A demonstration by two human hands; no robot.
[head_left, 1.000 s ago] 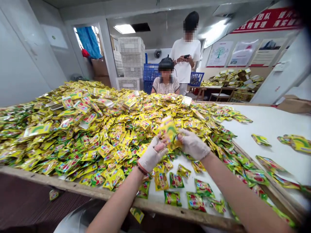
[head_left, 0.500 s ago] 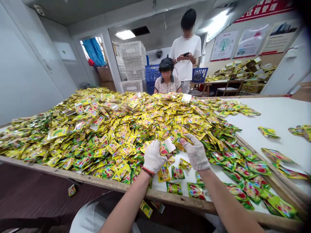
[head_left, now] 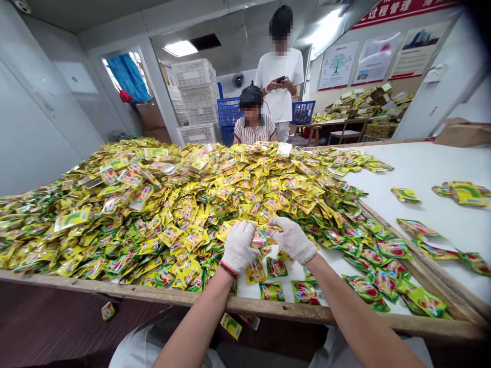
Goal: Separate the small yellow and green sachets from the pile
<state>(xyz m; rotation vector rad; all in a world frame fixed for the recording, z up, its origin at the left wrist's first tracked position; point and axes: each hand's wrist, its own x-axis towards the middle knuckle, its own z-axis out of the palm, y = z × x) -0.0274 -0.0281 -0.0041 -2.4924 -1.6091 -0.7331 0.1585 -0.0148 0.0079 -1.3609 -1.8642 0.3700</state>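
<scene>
My left hand [head_left: 240, 248], in a white knitted glove, is closed on a small printed carton [head_left: 260, 238], mostly covered by the fingers. Just to its right, my right hand [head_left: 293, 239], also gloved, has its thumb and fingers drawn together near the carton's edge. Whatever is between those fingers is too small and covered to name. Behind both hands rises a large heap of yellow and green candy packets [head_left: 215, 204]. Several loose packets, among them a green packet [head_left: 276, 267], lie on the white tabletop below my hands.
A wooden rim [head_left: 153, 295] runs along the table's near edge, and a wooden divider [head_left: 406, 243] stands at right. Beyond it lie flat cartons and packets [head_left: 406, 195]. One person sits across the heap; another stands behind holding a phone [head_left: 281, 79]. Fallen cartons [head_left: 231, 327] lie on the floor.
The carton's white open flap no longer shows in my left hand. My right hand has moved left, closer to the carton, and the packet it held is out of sight. The view has shifted slightly.
</scene>
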